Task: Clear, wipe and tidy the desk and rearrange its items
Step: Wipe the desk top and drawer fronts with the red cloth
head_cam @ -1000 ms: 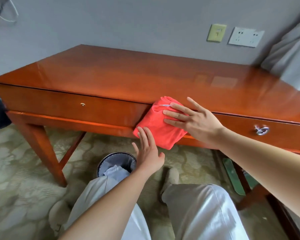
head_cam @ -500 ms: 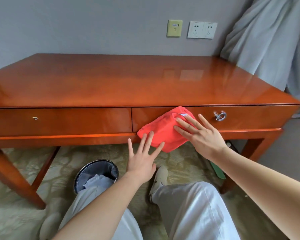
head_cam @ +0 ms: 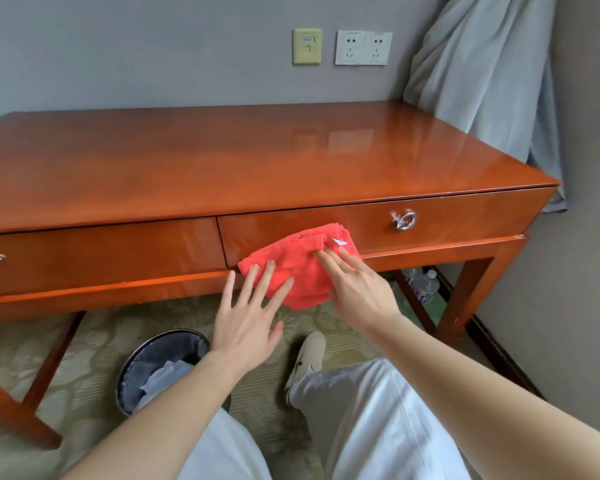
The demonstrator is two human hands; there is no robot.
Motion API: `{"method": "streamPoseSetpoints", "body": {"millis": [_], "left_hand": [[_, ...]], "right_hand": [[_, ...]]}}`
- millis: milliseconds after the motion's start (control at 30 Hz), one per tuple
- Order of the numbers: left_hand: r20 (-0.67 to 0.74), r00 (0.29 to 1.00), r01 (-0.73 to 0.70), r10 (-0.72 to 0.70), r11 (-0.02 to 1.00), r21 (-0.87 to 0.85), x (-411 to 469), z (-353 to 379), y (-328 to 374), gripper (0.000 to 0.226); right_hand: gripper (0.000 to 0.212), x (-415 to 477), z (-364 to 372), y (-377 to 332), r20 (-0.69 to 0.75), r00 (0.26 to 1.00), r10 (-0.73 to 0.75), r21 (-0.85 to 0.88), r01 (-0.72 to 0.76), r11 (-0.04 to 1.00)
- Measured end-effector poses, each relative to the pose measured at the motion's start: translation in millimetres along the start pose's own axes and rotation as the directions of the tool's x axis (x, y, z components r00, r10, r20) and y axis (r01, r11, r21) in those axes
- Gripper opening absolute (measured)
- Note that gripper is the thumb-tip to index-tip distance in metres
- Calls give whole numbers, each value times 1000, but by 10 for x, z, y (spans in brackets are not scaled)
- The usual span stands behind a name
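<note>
Cloth (head_cam: 302,259) with unreadable white tag (head_cam: 339,242) under right hand (head_cam: 357,294)

Ring pull (head_cam: 405,220) juts just right of the cloth (head_cam: 291,268); wastebasket (head_cam: 160,368) below.

Soft, even daylight fills the scene, bright without harsh edges. The lacquered worktop (head_cam: 222,161) takes a pale sheen across its right half, strongest near the curtain (head_cam: 482,81), and mirrors the wall sockets (head_cam: 363,47) as faint light patches. Shadows are weak and diffuse: a dull band under the worktop on the carpet (head_cam: 32,358), and a dim interior in the wastebasket (head_cam: 153,362). The ring pull (head_cam: 405,220) is smeared by motion blur, with a doubled outline; the rest is fairly sharp. Wide-angle distortion bows the worktop's front edge, splays its legs (head_cam: 465,296) outward, and stretches the forearms (head_cam: 499,393) toward the bottom corners. Fine texture looks slightly smoothed by compression.
</note>
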State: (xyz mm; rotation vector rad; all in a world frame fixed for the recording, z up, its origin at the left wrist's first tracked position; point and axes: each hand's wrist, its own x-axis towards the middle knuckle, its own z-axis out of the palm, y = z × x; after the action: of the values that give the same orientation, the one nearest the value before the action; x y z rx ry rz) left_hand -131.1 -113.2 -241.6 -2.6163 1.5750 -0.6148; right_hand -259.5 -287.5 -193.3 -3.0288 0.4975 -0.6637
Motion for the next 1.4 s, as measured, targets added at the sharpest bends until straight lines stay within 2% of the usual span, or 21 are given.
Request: {"method": "streamPoseSetpoints", "body": {"millis": [133,300,467,700,1000,1100,1167,1300,1400], "left_hand": [[31,998,-59,59,998,5,110,43,109,80],[18,997,-73,73,997,9,187,85,252,85],[18,987,-160,160,987,16,362,44,435,86],[77,980,-180,182,983,-32,783,-19,1113,88],[110,940,-320,324,946,-56,1345,-77,1905,90],[121,903,-415,413,910,-10,1544,-117,2180,81],[127,885,-453,447,891,23,1649,-160,2334,74],[146,895,-434,421,898,71,1847,-200,2617,69],[147,890,-447,431,888,107,1969,-223,2766,67]], "right_hand": [[77,-138,34,316,232,973,-1,21,-3,1000],[70,-104,18,496,227,974,-16,29,10,1000],[56,-177,-253,776,262,964,41,28,-50,998],[54,-316,-414,1438,296,941,166,-23,-167,986],[64,-651,-438,2275,214,908,359,-135,-337,932],[63,-734,-457,2548,190,887,420,-149,-397,906],[62,-776,-492,2708,184,872,453,-146,-432,890],[61,-863,-487,2920,162,845,510,-135,-493,859],[61,-930,-405,2972,146,824,547,-24,-550,835]]}}
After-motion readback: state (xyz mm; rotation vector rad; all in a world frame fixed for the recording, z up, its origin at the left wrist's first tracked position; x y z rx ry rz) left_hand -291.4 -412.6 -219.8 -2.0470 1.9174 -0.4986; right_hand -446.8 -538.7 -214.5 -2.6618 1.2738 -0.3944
